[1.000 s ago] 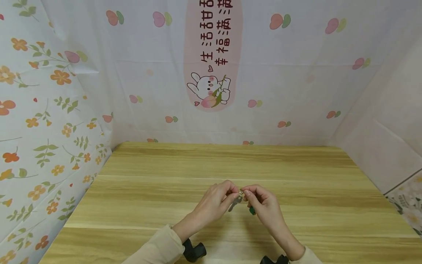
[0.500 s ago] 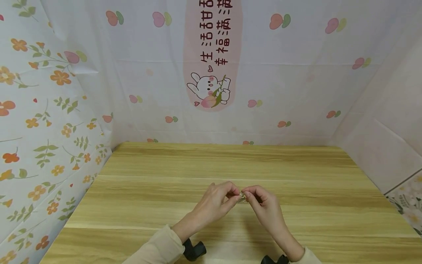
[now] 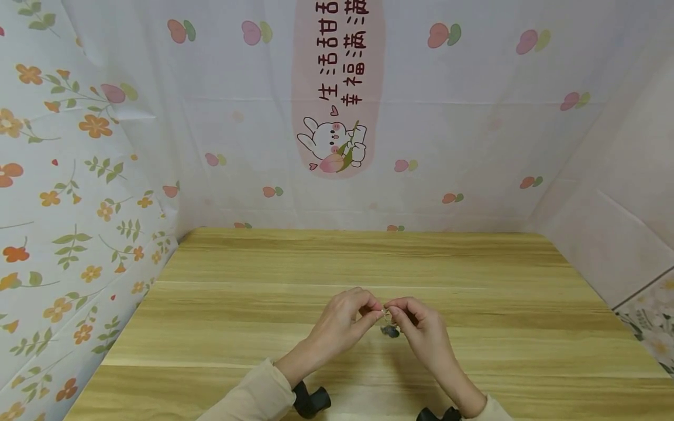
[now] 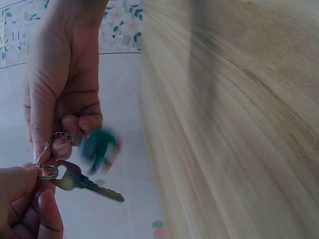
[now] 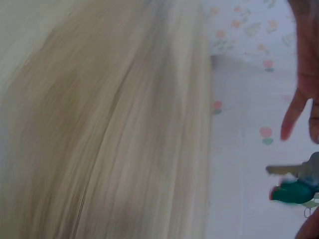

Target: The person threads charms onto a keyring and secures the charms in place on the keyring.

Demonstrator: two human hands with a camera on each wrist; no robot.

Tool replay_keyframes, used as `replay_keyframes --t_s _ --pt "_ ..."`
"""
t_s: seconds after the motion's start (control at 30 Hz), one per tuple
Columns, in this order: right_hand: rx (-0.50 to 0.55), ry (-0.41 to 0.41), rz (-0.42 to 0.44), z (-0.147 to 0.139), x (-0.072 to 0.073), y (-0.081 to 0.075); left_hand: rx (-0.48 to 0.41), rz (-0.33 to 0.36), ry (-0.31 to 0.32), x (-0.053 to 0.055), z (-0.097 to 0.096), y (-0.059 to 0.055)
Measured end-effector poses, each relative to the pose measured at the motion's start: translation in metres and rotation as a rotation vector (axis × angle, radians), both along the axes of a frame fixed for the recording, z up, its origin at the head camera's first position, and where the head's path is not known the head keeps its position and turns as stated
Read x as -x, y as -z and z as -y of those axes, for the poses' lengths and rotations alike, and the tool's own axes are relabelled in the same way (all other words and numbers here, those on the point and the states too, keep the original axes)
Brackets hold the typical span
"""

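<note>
My left hand point(image 3: 344, 320) and right hand point(image 3: 423, 330) meet above the table in the head view. Thumb and fingers of the left pinch a split key ring point(image 4: 48, 172). A metal key point(image 4: 75, 178) hangs from that ring, its toothed blade pointing away from the fingers. The right hand pinches the ring's edge too, where a short silver chain point(image 4: 59, 136) joins it. A small green charm point(image 4: 102, 148), blurred in the left wrist view, dangles beside the key. In the right wrist view the key point(image 5: 286, 170) lies just above the green charm point(image 5: 295, 193).
A wood-grain table point(image 3: 237, 327) lies under both hands. Black wrist-worn devices point(image 3: 312, 400) show at the bottom edge. Printed cloth point(image 3: 237, 134) hangs behind the table, and flowered cloth point(image 3: 68, 234) hangs along the left side.
Both hands stay nearly in place. The key and green charm have swung: earlier they hung apart at either side, then were mostly hidden, and now a dark cluster hangs below the ring between the hands.
</note>
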State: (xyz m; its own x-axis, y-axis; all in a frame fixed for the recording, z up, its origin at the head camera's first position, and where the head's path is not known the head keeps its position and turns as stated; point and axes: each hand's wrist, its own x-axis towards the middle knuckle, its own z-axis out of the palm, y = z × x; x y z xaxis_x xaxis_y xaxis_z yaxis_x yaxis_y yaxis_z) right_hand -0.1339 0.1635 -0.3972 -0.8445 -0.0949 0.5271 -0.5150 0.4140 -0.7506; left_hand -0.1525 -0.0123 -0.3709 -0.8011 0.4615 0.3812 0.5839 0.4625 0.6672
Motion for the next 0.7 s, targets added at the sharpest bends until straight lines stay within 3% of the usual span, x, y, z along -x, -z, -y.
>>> replay_keyframes --t_s 0.2,0.33,0.4,0.5,0.63,0.7 --pt "0.159 -0.047 0.284 -0.0022 0.0016 -0.0016 -0.075 0.028 0.013 -0.0004 0.0005 0.0000" --pt "0.213 -0.101 0.385 -0.0034 0.0002 -0.0054 -0.027 0.013 0.003 -0.0011 0.0005 -0.0018" --pt "0.209 -0.120 0.385 -0.0031 -0.0012 -0.0064 0.023 0.006 -0.003 -0.0017 0.0005 -0.0026" --pt "0.138 -0.094 0.300 -0.0007 -0.0025 -0.0050 0.087 -0.004 -0.013 -0.0030 0.0000 -0.0032" --pt "0.025 -0.053 0.156 0.0018 -0.0039 -0.0039 0.099 -0.019 -0.029 -0.0037 -0.0010 -0.0038" --pt "0.004 -0.047 0.125 0.0021 -0.0045 -0.0042 0.093 -0.028 -0.036 -0.0039 -0.0016 -0.0040"
